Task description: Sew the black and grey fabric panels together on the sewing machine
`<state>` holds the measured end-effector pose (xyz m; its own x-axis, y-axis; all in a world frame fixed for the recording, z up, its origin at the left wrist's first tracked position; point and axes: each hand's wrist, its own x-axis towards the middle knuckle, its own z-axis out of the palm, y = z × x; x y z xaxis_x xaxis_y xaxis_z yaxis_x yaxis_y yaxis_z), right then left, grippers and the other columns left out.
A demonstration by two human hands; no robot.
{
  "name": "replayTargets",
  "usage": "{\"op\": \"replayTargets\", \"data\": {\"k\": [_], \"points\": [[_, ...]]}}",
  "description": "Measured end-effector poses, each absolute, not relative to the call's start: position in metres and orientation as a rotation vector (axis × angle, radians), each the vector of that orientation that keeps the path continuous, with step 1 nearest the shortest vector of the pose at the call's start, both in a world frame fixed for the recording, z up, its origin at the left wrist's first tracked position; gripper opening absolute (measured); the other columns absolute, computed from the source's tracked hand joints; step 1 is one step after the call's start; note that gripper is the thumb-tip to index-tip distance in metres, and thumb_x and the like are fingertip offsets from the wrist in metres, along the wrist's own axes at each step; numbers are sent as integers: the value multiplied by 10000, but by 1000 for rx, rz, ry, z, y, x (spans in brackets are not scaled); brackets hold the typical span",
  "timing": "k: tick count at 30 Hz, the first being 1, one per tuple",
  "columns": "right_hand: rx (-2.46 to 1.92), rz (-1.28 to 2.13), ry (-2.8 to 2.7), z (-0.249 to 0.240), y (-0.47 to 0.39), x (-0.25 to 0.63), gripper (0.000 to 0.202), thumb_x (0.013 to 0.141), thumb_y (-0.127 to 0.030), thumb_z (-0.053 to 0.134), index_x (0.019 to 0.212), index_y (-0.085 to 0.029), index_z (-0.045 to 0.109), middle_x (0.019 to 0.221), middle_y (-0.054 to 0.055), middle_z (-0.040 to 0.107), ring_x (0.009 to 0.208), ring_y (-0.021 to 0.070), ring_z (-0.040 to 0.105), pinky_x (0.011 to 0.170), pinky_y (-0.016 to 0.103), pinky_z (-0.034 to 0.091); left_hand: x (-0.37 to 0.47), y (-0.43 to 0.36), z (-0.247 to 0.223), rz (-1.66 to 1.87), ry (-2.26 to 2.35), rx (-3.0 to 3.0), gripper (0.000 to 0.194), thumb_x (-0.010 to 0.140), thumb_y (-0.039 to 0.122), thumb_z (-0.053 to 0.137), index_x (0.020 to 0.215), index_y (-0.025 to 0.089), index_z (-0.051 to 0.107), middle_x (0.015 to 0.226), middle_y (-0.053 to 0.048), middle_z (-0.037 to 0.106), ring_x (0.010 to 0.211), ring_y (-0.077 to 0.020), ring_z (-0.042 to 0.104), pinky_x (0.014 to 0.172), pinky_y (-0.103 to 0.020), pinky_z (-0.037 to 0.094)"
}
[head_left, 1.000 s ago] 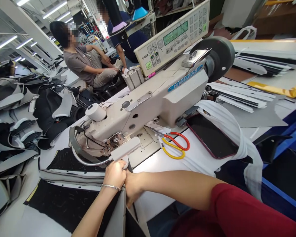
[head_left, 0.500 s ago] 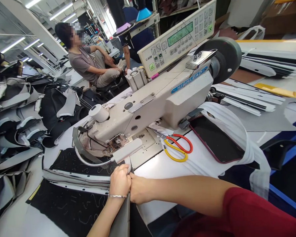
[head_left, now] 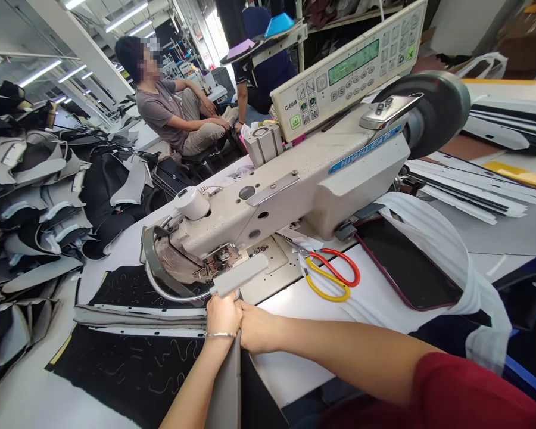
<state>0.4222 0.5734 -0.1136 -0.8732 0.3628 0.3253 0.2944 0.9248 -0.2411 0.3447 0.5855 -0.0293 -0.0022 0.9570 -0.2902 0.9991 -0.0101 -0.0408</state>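
Note:
A beige sewing machine (head_left: 286, 196) stands on the white table. Just in front of its needle area, my left hand (head_left: 222, 316), with a bracelet at the wrist, is closed on the edge of a black and grey fabric piece (head_left: 129, 363). My right hand (head_left: 256, 328) presses against it from the right, also closed on the fabric, its fingertips partly hidden. The piece spreads left under the machine head, with a raised grey seam and white edging across it. A light-coloured bar on the machine hangs right above my hands.
Scissors (head_left: 328, 289) with red and yellow handles and a dark phone (head_left: 408, 262) lie right of the machine, beside white strips (head_left: 438, 232). Grey pieces (head_left: 40, 173) are heaped at left. A seated person (head_left: 170, 113) is behind.
The view has shifted, so the machine and table appear further right and slightly lower. Both hands keep their hold on the fabric, close together near the machine head.

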Motion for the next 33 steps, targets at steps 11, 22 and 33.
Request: {"op": "replayTargets", "data": {"k": [11, 22, 33], "points": [[-590, 168, -2703, -87, 514, 437, 44, 651, -167, 606, 654, -147, 645, 640, 99, 584, 726, 250, 502, 635, 403, 381, 350, 549, -11, -586, 2058, 2492, 344, 687, 157, 431, 1006, 138, 557, 1034, -134, 517, 1008, -283, 438, 773, -386, 415], [-463, 27, -2633, -100, 528, 434, 133, 694, -182, 515, 720, -122, 630, 739, 142, 596, 729, 248, 500, 616, 391, 378, 328, 559, -16, -523, 1870, 2384, 359, 731, 98, 357, 1018, 142, 567, 945, -78, 521, 881, -188, 533, 791, -299, 429], [-740, 113, -2748, -96, 517, 429, 251, 654, -286, 631, 802, -88, 674, 917, 231, 593, 930, 373, 498, 754, 533, 385, 332, 555, -30, -447, 1944, 2233, 301, 755, 147, 413, 995, 146, 595, 928, -83, 524, 855, -185, 540, 783, -293, 424]]}}
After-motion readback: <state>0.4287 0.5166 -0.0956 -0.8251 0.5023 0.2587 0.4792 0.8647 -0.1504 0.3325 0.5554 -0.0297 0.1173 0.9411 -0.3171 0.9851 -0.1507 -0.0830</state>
